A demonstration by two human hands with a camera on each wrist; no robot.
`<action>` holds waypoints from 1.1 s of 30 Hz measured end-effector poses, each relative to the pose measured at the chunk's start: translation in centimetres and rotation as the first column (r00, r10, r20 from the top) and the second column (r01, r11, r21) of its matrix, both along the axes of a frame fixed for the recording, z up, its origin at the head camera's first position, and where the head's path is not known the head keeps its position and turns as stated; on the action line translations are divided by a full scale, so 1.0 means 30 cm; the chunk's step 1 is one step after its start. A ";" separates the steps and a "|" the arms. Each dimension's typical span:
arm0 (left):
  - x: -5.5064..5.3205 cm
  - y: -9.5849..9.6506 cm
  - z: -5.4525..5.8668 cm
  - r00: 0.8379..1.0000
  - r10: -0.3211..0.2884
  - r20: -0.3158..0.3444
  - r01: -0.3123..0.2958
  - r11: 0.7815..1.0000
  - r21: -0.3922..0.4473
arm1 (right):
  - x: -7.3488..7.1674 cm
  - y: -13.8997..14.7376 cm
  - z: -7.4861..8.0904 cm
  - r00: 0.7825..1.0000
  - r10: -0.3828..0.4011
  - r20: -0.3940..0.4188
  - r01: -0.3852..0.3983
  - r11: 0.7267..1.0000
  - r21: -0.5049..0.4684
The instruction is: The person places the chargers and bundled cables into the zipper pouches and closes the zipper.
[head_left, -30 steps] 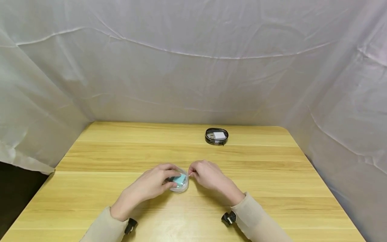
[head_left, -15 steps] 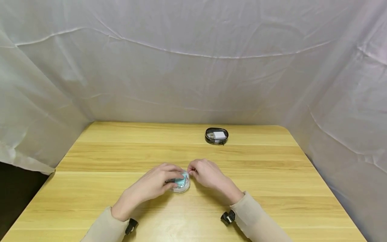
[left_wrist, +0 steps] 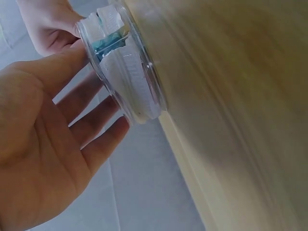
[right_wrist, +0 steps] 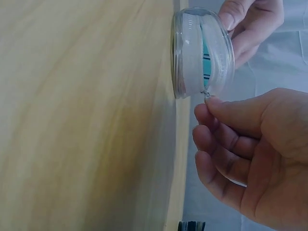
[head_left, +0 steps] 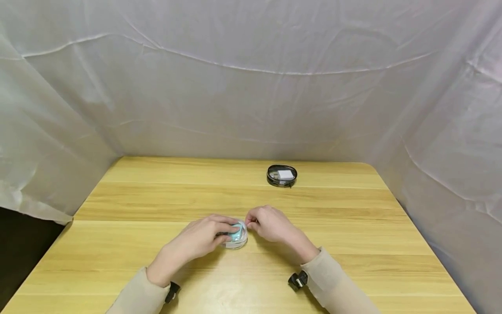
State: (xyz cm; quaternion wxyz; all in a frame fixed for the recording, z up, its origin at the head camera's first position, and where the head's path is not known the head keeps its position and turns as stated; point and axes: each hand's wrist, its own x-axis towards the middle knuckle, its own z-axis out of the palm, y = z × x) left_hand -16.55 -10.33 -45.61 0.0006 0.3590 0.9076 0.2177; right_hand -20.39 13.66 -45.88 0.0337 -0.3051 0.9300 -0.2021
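A small round clear zip pouch (head_left: 237, 240) stands on the wooden table in the head view, something teal inside showing through its top. My left hand (head_left: 205, 235) grips it from above and the left, thumb and fingertips on the clear top. White zipper tape runs round the pouch's side (right_wrist: 219, 57) in the right wrist view, and the zip gapes there over the teal content. At the end of that gap my right hand (head_left: 270, 224) pinches the small zipper pull (right_wrist: 207, 95) between thumb and forefinger. In the left wrist view, my left palm (left_wrist: 43, 144) faces the pouch's edge.
A second pouch (head_left: 281, 183), black-rimmed with a clear top and a white block inside, lies farther back on the wooden table (head_left: 176, 174). Pale hanging sheets (head_left: 251, 109) enclose the table at the back and sides.
The clear pouch has shifted slightly to the right under my left hand. My right hand stays at its zipper pull with only a tiny movement. The black-rimmed pouch stays put.
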 end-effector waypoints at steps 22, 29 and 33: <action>-0.002 -0.009 0.002 0.998 -0.027 -0.057 0.025 0.999 -0.043 | 0.011 0.030 0.026 0.997 0.034 0.075 -0.034 0.999 -0.004; 0.001 -0.004 0.010 0.995 -0.029 -0.099 0.023 0.998 -0.063 | 0.005 0.027 0.014 0.999 -0.010 0.039 0.011 1.000 -0.015; 0.007 0.000 0.013 0.994 -0.032 -0.105 0.025 0.998 -0.063 | 0.001 0.018 0.005 1.000 -0.026 0.015 0.026 1.000 -0.006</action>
